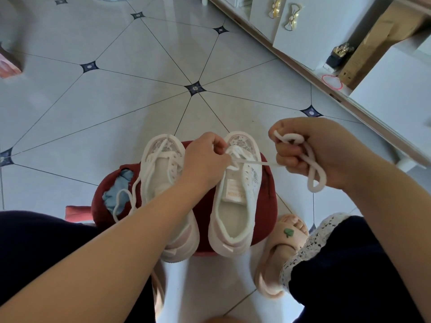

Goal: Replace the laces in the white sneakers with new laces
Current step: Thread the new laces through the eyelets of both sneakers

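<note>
L hand (205,159) at rt sneaker (235,197), R hand (310,155) gripping lace (310,159)

Looks like a home, prob. a bedroom or living rm. Tiled floor (140,66) w/ dark diamond insets; white cabinet (310,24) w/ gold bow handles far right; slipper (282,248) near right.

Sneakers (235,197): white knit cloth, lace-like mesh at toes, matt. Lace (310,159): thick woven cord, soft, matt. Stool (210,206): dark red velvety cloth, torn at left. Floor (140,66): glossy smooth tile. Slipper (279,252): smooth matt rubbery plastic. Far right, box (377,38): brown cardboard.
</note>
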Action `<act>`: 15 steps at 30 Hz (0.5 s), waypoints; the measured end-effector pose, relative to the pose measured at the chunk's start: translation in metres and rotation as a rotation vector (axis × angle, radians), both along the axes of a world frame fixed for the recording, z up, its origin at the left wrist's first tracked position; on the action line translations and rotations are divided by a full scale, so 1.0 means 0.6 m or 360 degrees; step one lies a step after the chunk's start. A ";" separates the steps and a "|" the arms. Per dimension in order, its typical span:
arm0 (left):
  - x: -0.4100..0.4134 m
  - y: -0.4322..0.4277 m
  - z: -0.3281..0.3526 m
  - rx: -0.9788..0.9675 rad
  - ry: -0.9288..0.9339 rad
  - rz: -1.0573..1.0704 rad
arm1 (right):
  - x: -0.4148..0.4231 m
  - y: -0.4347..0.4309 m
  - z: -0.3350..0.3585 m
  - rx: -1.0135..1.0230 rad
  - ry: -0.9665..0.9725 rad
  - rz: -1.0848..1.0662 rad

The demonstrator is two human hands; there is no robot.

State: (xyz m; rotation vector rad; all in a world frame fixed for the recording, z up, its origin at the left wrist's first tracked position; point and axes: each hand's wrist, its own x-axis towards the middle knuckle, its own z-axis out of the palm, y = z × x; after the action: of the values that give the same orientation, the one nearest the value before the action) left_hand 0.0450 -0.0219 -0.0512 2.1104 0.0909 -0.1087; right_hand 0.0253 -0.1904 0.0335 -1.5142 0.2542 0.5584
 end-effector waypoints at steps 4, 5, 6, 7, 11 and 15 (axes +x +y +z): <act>0.005 0.011 0.006 -0.0042 0.0034 -0.0028 | 0.003 0.007 -0.009 -0.0157 -0.0055 0.0109; 0.006 0.014 0.010 -0.0055 0.0039 -0.0056 | 0.003 0.008 -0.010 -0.0161 -0.0022 0.0248; 0.008 0.016 0.014 -0.0080 0.0036 -0.0067 | 0.000 0.011 -0.011 -0.0187 -0.0004 0.0483; 0.009 0.018 0.018 -0.0120 0.0025 -0.0065 | -0.005 0.013 -0.011 -0.0257 -0.0027 0.0801; 0.015 0.022 0.041 -0.0383 -0.0002 -0.0069 | -0.022 0.024 -0.005 -0.0297 -0.0053 0.1534; 0.009 0.021 0.066 -0.0528 0.0038 -0.0289 | 0.002 0.021 -0.029 -0.0657 -0.0290 0.0406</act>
State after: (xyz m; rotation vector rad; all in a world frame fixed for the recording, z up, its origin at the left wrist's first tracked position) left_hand 0.0504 -0.0094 -0.0118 1.7822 -0.0993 -0.2405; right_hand 0.0263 -0.1781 0.0164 -2.0042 0.0332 0.5872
